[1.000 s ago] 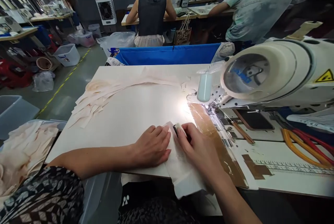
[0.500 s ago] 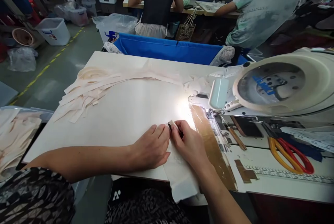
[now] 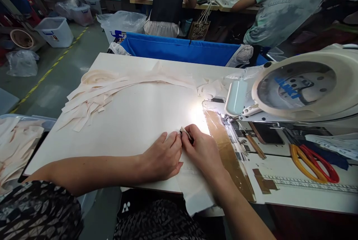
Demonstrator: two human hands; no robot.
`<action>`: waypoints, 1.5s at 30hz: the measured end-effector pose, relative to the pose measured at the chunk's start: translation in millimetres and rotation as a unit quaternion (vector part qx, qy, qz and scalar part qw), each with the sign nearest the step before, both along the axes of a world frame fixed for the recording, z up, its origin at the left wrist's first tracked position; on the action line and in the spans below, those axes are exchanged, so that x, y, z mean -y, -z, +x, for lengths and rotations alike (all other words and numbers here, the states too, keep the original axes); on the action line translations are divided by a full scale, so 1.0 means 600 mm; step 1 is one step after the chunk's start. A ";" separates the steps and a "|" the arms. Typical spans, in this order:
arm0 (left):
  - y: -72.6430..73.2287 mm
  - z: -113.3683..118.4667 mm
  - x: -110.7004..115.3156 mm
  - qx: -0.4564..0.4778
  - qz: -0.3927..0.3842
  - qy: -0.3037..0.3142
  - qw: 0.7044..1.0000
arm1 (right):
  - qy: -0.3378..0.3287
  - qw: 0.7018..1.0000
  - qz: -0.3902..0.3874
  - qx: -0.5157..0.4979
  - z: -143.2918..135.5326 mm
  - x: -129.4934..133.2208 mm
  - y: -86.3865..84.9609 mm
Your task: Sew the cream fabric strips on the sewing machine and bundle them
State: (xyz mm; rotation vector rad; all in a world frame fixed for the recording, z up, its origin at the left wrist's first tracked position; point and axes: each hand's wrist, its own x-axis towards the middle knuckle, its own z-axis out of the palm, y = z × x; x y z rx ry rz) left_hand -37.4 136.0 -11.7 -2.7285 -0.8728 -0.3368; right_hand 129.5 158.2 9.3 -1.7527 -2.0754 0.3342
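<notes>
My left hand (image 3: 165, 154) and my right hand (image 3: 203, 150) meet near the front of the white table (image 3: 134, 124). Both pinch the upper end of a pale fabric piece (image 3: 195, 191), which hangs down over the table's front edge. Something small and dark shows at the fingertips of my right hand; its kind is hidden. To the right stands a sewing machine (image 3: 296, 83), its lamp lighting the tabletop. Cream fabric strips (image 3: 89, 98) lie in a loose heap at the table's far left, with one long strand reaching toward the machine.
Right of the machine bed lie scissors (image 3: 314, 163) with red and yellow handles, a wooden-handled tool (image 3: 256, 146) and a phone (image 3: 267, 133). A blue cloth trough (image 3: 181, 49) borders the table's back. A bin of fabric (image 3: 19, 146) stands at left. Two people sit beyond.
The camera view has shifted slightly. My hands stay together at almost the same spot, still pinching the fabric, and its upper tip has turned a little between the fingers.
</notes>
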 end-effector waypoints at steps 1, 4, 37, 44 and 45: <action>0.000 0.000 0.000 0.004 0.000 0.000 1.000 | -0.004 1.000 0.003 0.005 -0.002 -0.002 -0.002; -0.002 0.001 0.001 0.002 -0.006 -0.004 1.000 | -0.021 1.000 0.003 0.003 -0.005 -0.005 -0.006; -0.012 -0.004 0.001 -0.010 0.000 0.005 1.000 | -0.016 0.998 -0.011 -0.064 0.014 0.044 -0.002; -0.020 -0.004 0.001 -0.032 -0.021 0.012 0.999 | -0.052 0.993 -0.079 -0.066 0.052 0.081 -0.018; -0.023 -0.005 0.001 -0.034 -0.027 0.015 0.999 | -0.046 0.992 -0.087 -0.081 0.055 0.085 -0.019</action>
